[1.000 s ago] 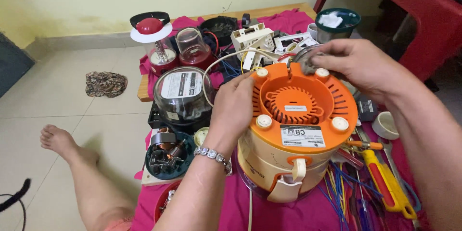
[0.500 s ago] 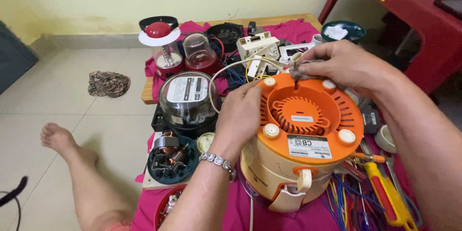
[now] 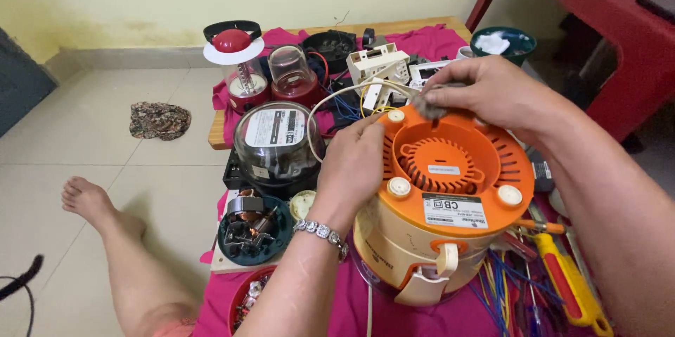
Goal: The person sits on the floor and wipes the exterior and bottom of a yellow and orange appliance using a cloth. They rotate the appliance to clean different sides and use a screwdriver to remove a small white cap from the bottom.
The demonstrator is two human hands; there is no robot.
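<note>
An orange and cream appliance base stands upside down on a pink cloth, its round orange underside with white feet facing up. My left hand grips its left rim, a metal bracelet at the wrist. My right hand presses a small grey rag against the far edge of the orange underside. A white cord loops out from behind the left hand.
A clear-domed meter stands to the left, with a green motor part in front of it and jars behind. A yellow and red screwdriver and coloured wires lie to the right. A red table stands far right; my bare leg stretches left.
The camera has shifted, so the appliance sits lower in view. My right hand has slid slightly along the far rim with the rag. My left hand keeps its grip.
</note>
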